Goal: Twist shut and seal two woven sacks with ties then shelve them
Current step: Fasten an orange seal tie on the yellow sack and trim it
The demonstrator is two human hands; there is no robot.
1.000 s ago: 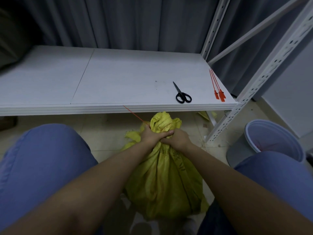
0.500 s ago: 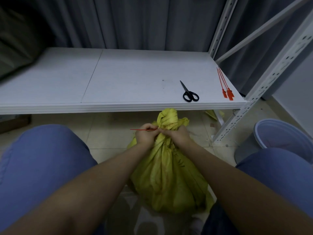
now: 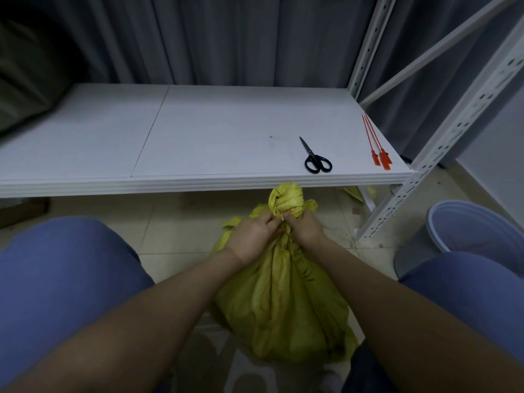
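Note:
A full yellow woven sack (image 3: 280,302) stands on the floor between my knees, its neck twisted into a bunch just below the shelf edge. My left hand (image 3: 252,236) and my right hand (image 3: 303,226) both grip that twisted neck from either side, fingertips meeting at its middle. The orange tie around the neck is hidden under my fingers. Two spare orange ties (image 3: 378,147) lie on the right end of the white shelf (image 3: 198,131).
Black scissors (image 3: 315,160) lie on the shelf near its front edge, left of the ties. A perforated shelf upright (image 3: 442,148) rises at the right. A pale bucket (image 3: 476,228) stands beside my right knee. Scraps of yellow sack lie under the shelf.
The orange tie's free end, sticking out left of my left hand earlier, has been drawn in and no longer shows. Both hands have stayed on the sack's neck.

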